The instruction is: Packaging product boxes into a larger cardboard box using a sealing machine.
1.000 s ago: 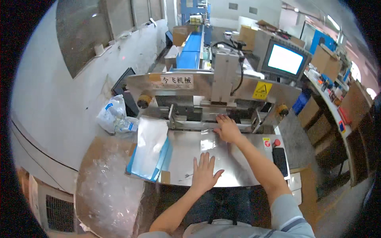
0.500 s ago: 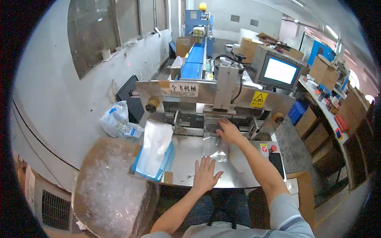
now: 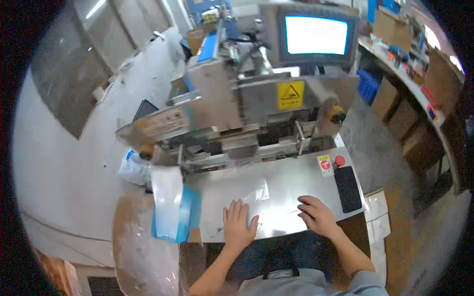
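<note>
My left hand [image 3: 238, 224] lies with fingers spread on the shiny metal worktop [image 3: 286, 182], near its front edge, holding nothing. Over the right part of the worktop, my right hand [image 3: 318, 216] has loosely bent fingers with gaps between them, and nothing shows in them. Behind the hands stands a metal machine with a crossbar [image 3: 256, 96] and a yellow warning label [image 3: 290, 94]. Blur and glare keep me from telling whether a clear bag lies by its slot. A blue tray [image 3: 191, 209] with a stack of white sheets [image 3: 168, 190] stands left of my left hand.
A red push button [image 3: 339, 161] and a black phone-like slab [image 3: 348, 190] sit at the worktop's right. Clear plastic fills a carton [image 3: 143, 246] at the lower left. White boxes [image 3: 379, 222] stand at the lower right. A lit monitor [image 3: 316, 35] rises behind the machine.
My right hand has come off the clear bag at the machine and back toward the front right. The view has turned and blurred. My left hand stays on the worktop, fingers spread.
</note>
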### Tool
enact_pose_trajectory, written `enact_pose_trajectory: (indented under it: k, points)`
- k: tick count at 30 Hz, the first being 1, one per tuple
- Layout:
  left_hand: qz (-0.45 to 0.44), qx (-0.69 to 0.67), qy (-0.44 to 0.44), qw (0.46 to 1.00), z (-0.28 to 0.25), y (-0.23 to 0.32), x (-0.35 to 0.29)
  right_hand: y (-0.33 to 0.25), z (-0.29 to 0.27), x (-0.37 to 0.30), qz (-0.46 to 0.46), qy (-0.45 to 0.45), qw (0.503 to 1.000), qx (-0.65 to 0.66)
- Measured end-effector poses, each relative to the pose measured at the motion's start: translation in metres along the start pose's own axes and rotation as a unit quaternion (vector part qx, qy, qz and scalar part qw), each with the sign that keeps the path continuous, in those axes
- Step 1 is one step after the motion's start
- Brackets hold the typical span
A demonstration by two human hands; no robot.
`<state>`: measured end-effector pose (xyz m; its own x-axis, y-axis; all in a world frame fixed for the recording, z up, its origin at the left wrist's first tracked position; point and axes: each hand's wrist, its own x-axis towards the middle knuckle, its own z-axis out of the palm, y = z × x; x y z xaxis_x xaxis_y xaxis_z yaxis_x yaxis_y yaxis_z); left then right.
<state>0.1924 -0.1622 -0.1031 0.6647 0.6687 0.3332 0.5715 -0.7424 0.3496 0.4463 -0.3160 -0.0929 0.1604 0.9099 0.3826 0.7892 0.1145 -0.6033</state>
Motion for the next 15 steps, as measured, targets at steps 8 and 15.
enact_pose_trajectory:
  k: [8, 15]
  points:
    - [-0.02, 0.007, -0.019, 1.0, 0.0, 0.016, 0.01, 0.008, -0.016, 0.004, 0.007, 0.012, 1.0, 0.013]
    - [-0.201, 0.032, -0.01, 0.979, -0.042, 0.087, -0.048, 0.021, -0.02, -0.009, 0.017, -0.042, 0.991, 0.123]
